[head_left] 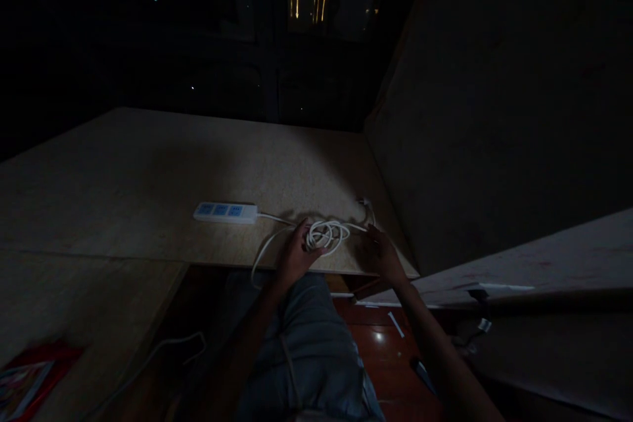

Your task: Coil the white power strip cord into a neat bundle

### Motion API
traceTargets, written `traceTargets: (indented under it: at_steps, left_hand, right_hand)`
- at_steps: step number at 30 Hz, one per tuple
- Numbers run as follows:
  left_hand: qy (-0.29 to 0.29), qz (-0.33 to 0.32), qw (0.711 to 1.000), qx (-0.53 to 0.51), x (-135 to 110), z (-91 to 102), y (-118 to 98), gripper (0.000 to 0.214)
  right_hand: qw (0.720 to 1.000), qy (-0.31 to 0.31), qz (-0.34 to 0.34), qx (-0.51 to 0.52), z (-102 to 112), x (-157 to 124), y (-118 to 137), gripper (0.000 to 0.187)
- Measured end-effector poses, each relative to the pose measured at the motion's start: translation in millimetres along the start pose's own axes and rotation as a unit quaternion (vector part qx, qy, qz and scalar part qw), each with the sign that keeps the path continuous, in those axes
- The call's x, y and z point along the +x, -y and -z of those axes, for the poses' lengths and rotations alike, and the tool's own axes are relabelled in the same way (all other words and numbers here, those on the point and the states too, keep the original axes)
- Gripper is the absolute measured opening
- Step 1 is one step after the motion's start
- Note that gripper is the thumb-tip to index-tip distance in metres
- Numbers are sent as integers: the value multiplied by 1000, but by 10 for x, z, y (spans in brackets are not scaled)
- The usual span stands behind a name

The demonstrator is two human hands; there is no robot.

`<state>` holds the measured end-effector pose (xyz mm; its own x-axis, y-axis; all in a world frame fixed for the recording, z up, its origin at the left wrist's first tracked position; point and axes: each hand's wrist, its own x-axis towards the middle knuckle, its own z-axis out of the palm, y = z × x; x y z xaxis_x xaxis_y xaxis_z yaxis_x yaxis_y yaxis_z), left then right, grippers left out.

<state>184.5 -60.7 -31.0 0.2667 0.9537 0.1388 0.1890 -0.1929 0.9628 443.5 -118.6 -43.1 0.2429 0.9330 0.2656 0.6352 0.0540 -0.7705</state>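
Observation:
A white power strip (225, 212) with blue socket faces lies on the pale ledge. Its white cord (327, 236) is gathered into loose loops, and my left hand (297, 250) is closed around the left side of this coil. One slack bend of the cord hangs over the front edge, left of that hand. To the right, my right hand (382, 252) pinches the stretch of cord that runs from the coil towards the plug (364, 201). The plug rests on the ledge just beyond my right fingers. Dim light blurs the fingertips.
The ledge (163, 171) meets dark windows at the back and a dark wall (504, 119) on the right. A red packet (37, 369) lies on the lower-left surface. Below are my legs (311, 349) and a reddish floor (380, 356) with a thin white strip (396, 324).

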Motion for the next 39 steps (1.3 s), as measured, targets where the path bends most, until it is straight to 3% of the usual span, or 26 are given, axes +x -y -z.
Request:
traceTargets:
  at_steps: [6, 10, 14, 19, 22, 25, 29, 39]
  left_hand:
    - [-9, 116, 964, -240, -23, 91, -78, 80]
    - [19, 118, 945, -304, -39, 158, -191, 78]
    - [31, 95, 947, -306, -47, 117, -264, 77]
    - [53, 69, 958, -274, -32, 18, -289, 74]
    - [58, 50, 970, -229, -17, 11, -272, 63]
    - [35, 28, 992, -119, -10, 36, -239, 47]
    - [-22, 1, 1000, 7, -10, 23, -208, 37]
    - [-50, -34, 987, 148, 53, -98, -283, 50]
  right_hand:
    - [1000, -10, -1, 4, -163, -99, 357, 74]
    - [998, -17, -14, 61, -376, -236, 552, 74]
    - [996, -12, 20, 83, -510, -336, 815, 66]
    - [995, 3, 51, 80, -598, -252, 1015, 52]
    - [996, -7, 44, 73, -628, -162, 971, 37]
    - [995, 0, 35, 90, -618, -105, 890, 30]
    - [990, 18, 9, 141, -572, -56, 849, 30]
    - [975, 39, -88, 199, -408, 104, 947, 39]
